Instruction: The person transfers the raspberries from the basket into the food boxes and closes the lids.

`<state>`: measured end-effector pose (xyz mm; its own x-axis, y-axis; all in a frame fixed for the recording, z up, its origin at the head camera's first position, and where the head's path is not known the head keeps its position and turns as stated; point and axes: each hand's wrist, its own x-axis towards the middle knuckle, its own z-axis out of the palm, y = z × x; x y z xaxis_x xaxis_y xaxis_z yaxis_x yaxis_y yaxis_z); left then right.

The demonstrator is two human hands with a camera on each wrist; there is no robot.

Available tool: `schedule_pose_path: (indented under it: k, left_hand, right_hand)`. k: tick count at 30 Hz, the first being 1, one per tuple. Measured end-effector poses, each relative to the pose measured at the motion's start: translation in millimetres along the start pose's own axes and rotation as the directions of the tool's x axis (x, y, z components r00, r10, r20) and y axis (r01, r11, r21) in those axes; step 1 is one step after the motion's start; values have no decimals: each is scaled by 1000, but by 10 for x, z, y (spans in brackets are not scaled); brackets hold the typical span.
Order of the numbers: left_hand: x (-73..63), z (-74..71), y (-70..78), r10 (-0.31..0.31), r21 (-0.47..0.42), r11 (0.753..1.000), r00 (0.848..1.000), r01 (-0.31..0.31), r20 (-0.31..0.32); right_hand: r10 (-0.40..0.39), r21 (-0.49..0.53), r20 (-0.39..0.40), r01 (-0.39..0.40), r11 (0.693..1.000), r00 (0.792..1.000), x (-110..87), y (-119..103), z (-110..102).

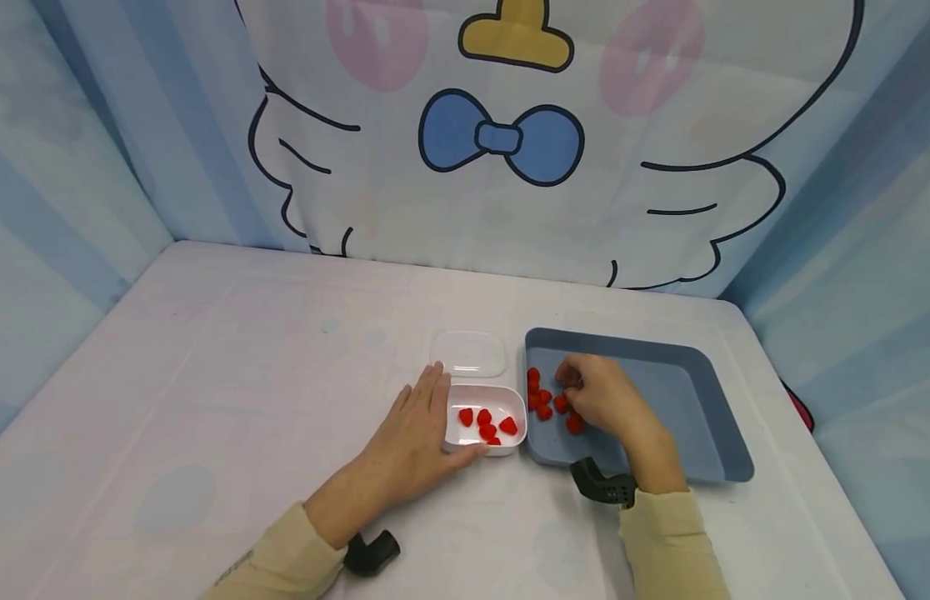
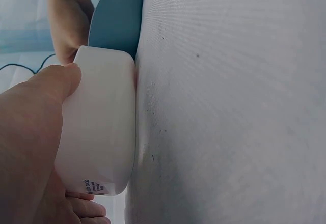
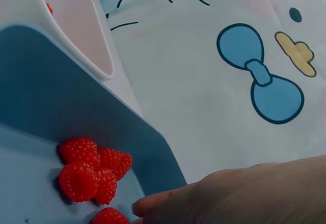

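My left hand (image 1: 416, 429) lies along the left end of a small white container (image 2: 102, 117), fingers straight and together. Its thumb rests at the container's front rim. Inside that container are several red raspberries (image 1: 487, 432). Over the left part of a blue-grey tray (image 1: 690, 417), my right hand (image 1: 602, 396) reaches down with bent fingers, close to loose raspberries (image 3: 79, 182). Its fingertips are right by a raspberry (image 3: 110, 217) at the lower edge of the right wrist view. I cannot tell whether a berry is between those fingertips.
A clear plastic lid (image 1: 468, 353) lies just behind the white container. The tray stands close against the container's right end. A patterned curtain (image 1: 502, 217) hangs behind the table (image 1: 232, 367), with blue cloth at both sides.
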<state>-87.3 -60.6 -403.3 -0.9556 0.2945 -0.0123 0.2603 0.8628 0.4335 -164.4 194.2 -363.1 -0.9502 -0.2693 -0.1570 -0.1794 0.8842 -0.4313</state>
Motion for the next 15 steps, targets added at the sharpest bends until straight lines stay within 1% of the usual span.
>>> schedule_pose_path:
  k: [4, 10, 15]
  left_hand:
    - [-2, -1, 3, -3, 1, 1000, 1000, 3, 4]
    - [-4, 0, 10, 2, 6, 1000, 1000, -2, -4]
    - [-5, -1, 11, 0, 7, 1000, 1000, 0, 1]
  right_hand:
    - [1, 9, 0, -1, 1000, 1000, -6, -4, 7]
    - [-21, 5, -10, 21, 1000, 1000, -1, 10, 7]
    - [-40, -4, -15, 40, 999, 999, 2, 24, 16]
